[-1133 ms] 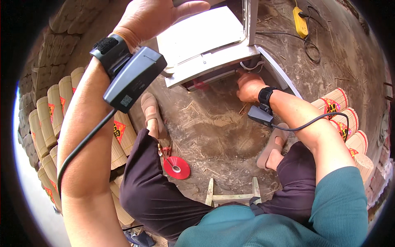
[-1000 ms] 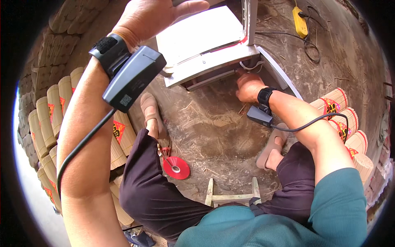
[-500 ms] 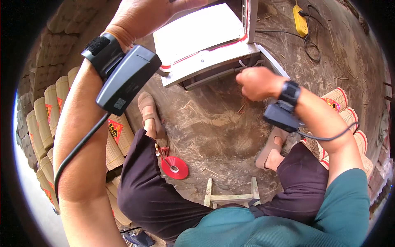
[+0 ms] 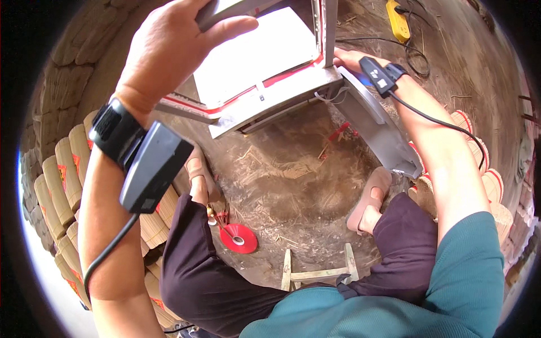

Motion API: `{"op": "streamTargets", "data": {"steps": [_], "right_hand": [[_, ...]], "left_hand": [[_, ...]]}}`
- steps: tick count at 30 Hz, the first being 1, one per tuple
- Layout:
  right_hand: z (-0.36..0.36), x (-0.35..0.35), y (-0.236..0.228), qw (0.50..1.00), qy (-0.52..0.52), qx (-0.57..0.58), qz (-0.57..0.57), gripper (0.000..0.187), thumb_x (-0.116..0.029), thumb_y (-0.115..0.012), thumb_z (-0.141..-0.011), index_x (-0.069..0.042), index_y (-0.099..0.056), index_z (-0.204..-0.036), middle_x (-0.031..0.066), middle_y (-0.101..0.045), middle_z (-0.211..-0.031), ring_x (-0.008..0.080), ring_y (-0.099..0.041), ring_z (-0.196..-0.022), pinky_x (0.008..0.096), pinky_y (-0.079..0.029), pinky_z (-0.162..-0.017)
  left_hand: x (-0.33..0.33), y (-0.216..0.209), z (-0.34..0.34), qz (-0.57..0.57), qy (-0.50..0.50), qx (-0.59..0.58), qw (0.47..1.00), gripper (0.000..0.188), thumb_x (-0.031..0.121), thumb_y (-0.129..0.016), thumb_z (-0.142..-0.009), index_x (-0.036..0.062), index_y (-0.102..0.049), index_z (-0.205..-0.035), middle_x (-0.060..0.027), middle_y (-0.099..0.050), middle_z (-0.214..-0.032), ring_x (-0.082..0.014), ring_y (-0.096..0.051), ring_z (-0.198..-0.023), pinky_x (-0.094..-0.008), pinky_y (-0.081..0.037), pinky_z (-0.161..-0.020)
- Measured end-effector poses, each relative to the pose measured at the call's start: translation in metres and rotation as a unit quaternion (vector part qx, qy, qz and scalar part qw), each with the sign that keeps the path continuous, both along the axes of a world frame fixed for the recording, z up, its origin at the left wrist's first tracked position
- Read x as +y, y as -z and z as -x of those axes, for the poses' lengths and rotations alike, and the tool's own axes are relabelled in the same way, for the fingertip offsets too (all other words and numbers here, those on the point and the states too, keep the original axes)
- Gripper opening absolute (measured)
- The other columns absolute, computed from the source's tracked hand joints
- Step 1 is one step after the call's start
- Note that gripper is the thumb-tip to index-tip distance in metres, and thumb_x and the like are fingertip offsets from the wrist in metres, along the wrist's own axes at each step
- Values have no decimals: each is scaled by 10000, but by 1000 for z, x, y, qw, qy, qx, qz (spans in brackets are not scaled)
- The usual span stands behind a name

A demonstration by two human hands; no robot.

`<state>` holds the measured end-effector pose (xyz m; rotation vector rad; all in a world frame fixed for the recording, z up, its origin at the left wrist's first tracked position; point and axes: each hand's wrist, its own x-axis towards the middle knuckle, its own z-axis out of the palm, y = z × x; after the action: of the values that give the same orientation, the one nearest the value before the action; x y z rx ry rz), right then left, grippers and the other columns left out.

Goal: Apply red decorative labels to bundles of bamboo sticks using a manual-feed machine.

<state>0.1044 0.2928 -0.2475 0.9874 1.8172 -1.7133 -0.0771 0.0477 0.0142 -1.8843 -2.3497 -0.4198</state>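
In front of me stands a grey metal strapping-type machine (image 4: 270,98) with an upright frame, a white top plate (image 4: 262,53) and red strip along its front edge. My left hand (image 4: 169,48) is around the frame's grey top bar (image 4: 231,11), thumb lying along its near side and fingers mostly hidden behind it. At the machine's right side my right hand (image 4: 352,59) reaches to the upright post (image 4: 329,34); the wrist device partly covers it, so its fingers hardly show. A grey side panel (image 4: 380,124) hangs out at the right, beside thin pale cords (image 4: 332,97).
A red tape roll (image 4: 248,236) lies by my left foot. Bundles of pale sticks (image 4: 67,174) are stacked left, and more (image 4: 493,186) lie right. A yellow power strip (image 4: 398,22) with black cable is at the back right. A wooden stool (image 4: 318,275) stands between my legs.
My right hand has moved up and away, from before the machine to its right side. The side panel now stands out much farther. My left hand sits lower and farther left, on the bar.
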Motion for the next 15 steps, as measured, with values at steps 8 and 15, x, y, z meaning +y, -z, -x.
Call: {"op": "streamTargets", "data": {"steps": [8,15], "right_hand": [[12,-11,1,995,39,50,75,556,-562,-472,-949,-78,-593,-1197,93,-644,-1097,187,-600,-1005,374,-491,-864],[29,-14,-1,979,131,69,142,521,-532,-482,-956,-82,-583,-1199,88,-645,-1086,181,-600,-1000,376,-494,-856]], "left_hand": [[-13,8,21,48,6,9,999,577,523,-658,-848,12,-619,-1114,-131,-674,-818,-192,-674,-683,-292,-552,-637],[-7,8,16,56,-23,-28,998,574,511,-687,-833,27,-622,-1135,-136,-679,-915,-213,-681,-797,-303,-549,-733]]}}
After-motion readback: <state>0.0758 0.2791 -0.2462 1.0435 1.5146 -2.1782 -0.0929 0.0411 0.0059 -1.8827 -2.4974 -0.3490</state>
